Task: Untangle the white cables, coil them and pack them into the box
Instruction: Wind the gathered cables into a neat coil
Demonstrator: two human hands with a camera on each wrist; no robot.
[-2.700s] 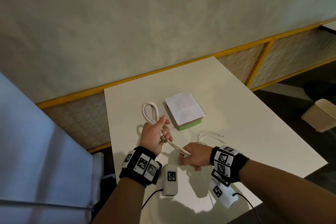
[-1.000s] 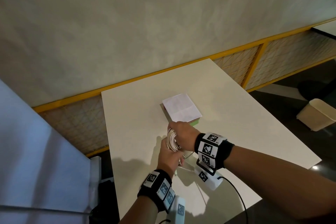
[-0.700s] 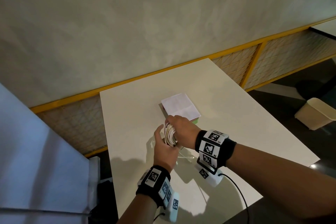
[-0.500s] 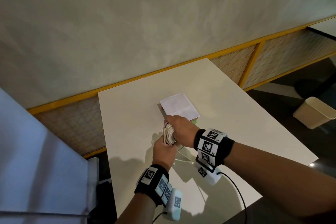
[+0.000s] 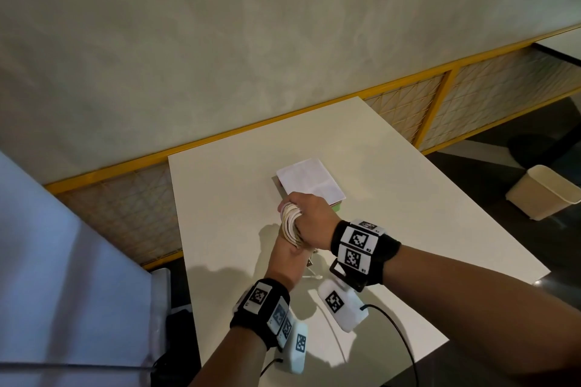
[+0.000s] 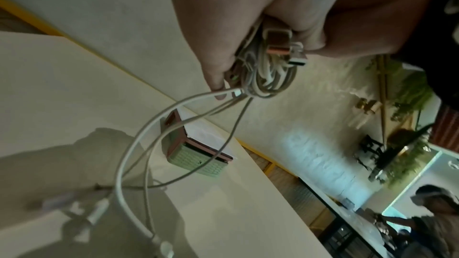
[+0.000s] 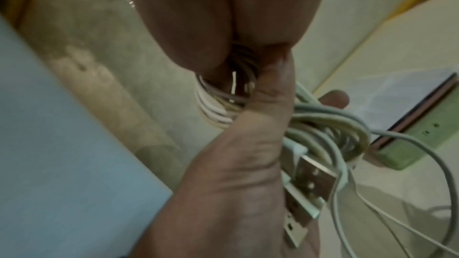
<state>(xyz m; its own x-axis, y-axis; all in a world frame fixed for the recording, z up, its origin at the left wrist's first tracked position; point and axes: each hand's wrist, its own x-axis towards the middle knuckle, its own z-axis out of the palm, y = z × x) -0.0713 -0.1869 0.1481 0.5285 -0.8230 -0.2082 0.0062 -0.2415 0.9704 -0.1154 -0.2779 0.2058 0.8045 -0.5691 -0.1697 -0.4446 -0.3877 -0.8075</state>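
From the head view both hands, left hand [image 5: 287,256] and right hand [image 5: 309,220], clamp the coil [image 5: 290,225] above mid-worktop [image 5: 408,229] beside the still-covered box [image 5: 335,207]; the left wrist view shows loose tails [image 6: 139,144] unwound; the right wrist view shows a plug [image 7: 314,176] protruding.

A: Cable state?
B: White cables [image 5: 290,223] bundled in a tight multi-turn coil, held above the table [image 5: 220,198], mid-width. USB-A plugs stick out of the bundle; loose tails hang down to the tabletop.
A: Box?
B: Green box [image 5: 335,207] just behind the coil, flat, white paper covering its top.
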